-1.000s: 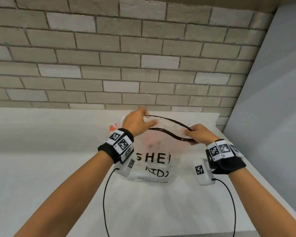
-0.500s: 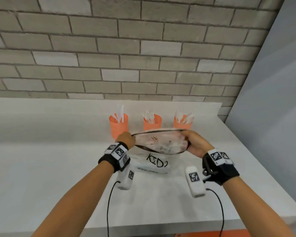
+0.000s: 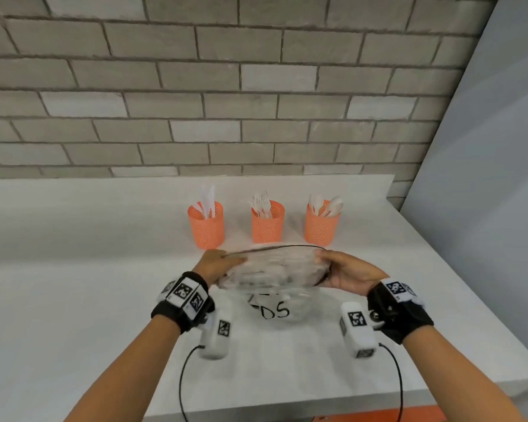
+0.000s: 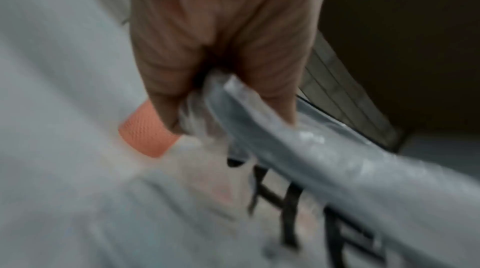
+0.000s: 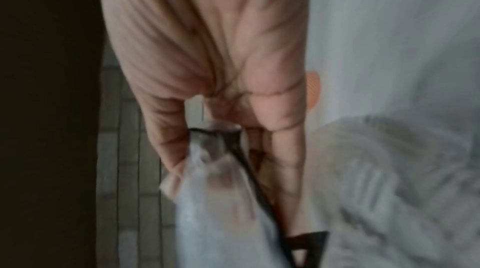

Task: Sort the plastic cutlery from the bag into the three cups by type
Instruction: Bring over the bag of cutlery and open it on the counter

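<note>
A clear plastic bag [image 3: 272,271] with black lettering and a dark-edged mouth lies on the white counter [image 3: 73,300]. My left hand [image 3: 218,264] pinches the mouth's left end, seen close as left hand [image 4: 221,79] on bag [image 4: 324,159]. My right hand [image 3: 345,272] grips the right end, shown as right hand [image 5: 221,128] on bag [image 5: 221,200]. Behind stand three orange mesh cups: the left cup [image 3: 206,228] holds knives, the middle cup [image 3: 268,225] forks, the right cup [image 3: 321,228] spoons. What the bag holds is blurred.
A grey brick wall [image 3: 226,102] backs the counter, and a plain grey panel [image 3: 485,178] closes the right side. The counter's front edge [image 3: 287,403] runs near my forearms. Cables [image 3: 183,385] hang from both wrist cameras.
Both hands lowered the bag toward the counter and pulled its mouth wider and flatter. The cups, hidden behind the raised bag one second ago, now show.
</note>
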`<state>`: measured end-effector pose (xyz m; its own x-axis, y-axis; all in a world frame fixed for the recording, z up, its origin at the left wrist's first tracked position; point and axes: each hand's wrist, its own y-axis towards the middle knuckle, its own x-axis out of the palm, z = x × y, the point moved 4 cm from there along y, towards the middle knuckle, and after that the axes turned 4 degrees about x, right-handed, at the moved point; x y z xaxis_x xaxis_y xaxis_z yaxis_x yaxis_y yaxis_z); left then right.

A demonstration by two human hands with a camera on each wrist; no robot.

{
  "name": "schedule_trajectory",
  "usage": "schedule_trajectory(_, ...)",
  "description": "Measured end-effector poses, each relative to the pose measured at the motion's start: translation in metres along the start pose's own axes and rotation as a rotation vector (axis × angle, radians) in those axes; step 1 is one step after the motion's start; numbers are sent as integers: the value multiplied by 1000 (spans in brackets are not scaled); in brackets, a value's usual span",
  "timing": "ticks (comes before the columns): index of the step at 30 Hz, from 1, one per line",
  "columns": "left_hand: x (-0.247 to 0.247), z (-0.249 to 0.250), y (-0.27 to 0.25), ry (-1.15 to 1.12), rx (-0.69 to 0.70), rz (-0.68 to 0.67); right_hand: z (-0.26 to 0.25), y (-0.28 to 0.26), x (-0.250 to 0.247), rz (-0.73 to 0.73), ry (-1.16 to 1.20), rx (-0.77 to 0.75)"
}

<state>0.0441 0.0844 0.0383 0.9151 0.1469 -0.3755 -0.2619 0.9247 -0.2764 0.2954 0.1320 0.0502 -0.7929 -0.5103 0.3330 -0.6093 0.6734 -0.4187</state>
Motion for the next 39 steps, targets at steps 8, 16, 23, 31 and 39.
schedule_trajectory(8, 18, -28, -19, 291, -18, -306, -1, 27, 11, 52, 351, -16)
schedule_trajectory(16, 9, -12, -22, -946, -350, -196, 35, 22, 1, 44, -480, 150)
schedule_trajectory(23, 33, -28, -13, -1182, -385, -76, 24, 12, -8, 130, -480, 119)
schedule_trajectory(31, 21, -41, -12, -404, -85, -199, 32, 15, -4, 113, 502, 82)
schedule_trajectory(39, 4, -37, -20, 452, 226, 356, 23, 6, -20, 545, -354, -148)
